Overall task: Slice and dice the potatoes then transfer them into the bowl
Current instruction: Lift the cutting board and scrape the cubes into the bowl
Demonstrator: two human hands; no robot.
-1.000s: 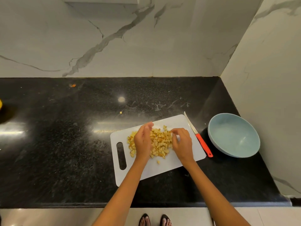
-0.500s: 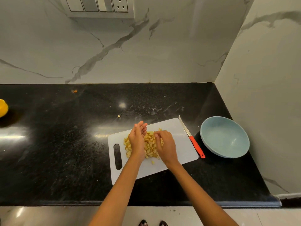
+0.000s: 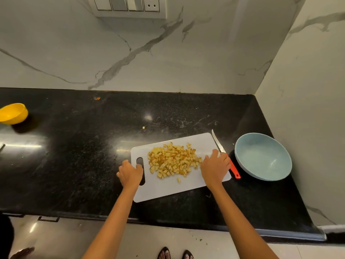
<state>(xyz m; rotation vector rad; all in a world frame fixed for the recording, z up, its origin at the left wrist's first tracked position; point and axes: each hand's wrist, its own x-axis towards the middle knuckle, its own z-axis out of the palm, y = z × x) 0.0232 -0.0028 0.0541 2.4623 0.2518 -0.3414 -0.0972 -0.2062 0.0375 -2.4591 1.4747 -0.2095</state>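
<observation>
Diced potato pile [image 3: 173, 159] sits mid cutting board [image 3: 203, 143] on black desk [image 3: 74, 156]. Left hand [image 3: 130, 172] grip grasping the board's handle end at 9 o'clock, fingers curled into the slot. Right hand [image 3: 214, 166] rests on the board's 3 o'clock edge, fingers relaxed, grip released. Knife [image 3: 226, 157] lies just beside it, red handle toward 5 o'clock. Blue bowl [image 3: 263, 156] further at 3 o'clock. Yellow bowl [image 3: 13, 114] far at 9 o'clock.

Black speckled countertop [image 3: 74, 165] sitting in a corner, glare spots shining on it. White grey-veined marble walls [image 3: 56, 53] rising behind and at right. Switch panel [image 3: 128, 6] hanging up top. Pale glossy floor tiles [image 3: 56, 240] showing below.
</observation>
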